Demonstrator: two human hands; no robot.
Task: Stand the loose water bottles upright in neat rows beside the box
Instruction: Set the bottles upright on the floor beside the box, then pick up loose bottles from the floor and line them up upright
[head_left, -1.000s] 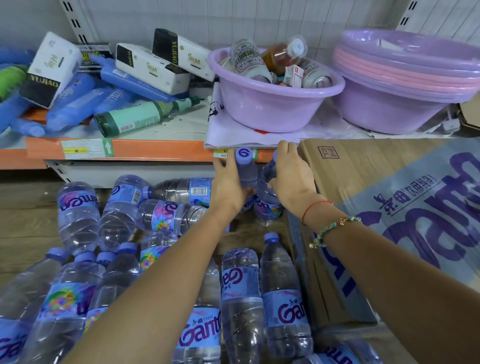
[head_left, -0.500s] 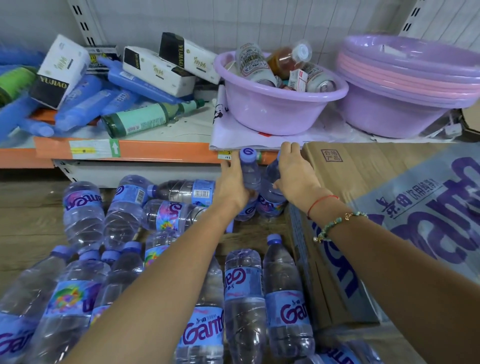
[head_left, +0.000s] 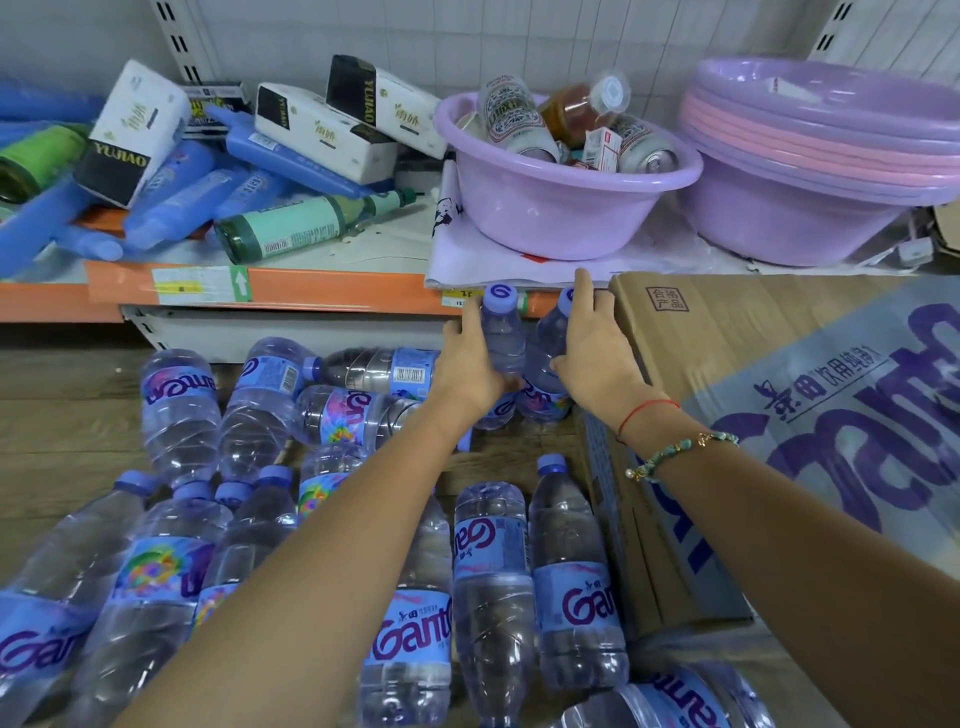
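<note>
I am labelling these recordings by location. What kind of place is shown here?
Most likely a small shop or its stockroom. A metal shelf with an orange edge carrying a price label holds stacked plastic basins and boxed tissues, and a printed shipping carton stands beside many identical water bottles.

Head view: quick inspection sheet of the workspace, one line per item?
Surface: wooden floor below an orange-edged shelf.
Job's things: two upright bottles beside the cardboard box; many loose bottles lying flat.
Clutter: tissue packs, a green bottle, a filled lilac basin, stacked basins.
Grippers: left hand and right hand each grip an upright bottle.
Cables: nothing seen.
Surroundings: white wall panel, slotted uprights.
</note>
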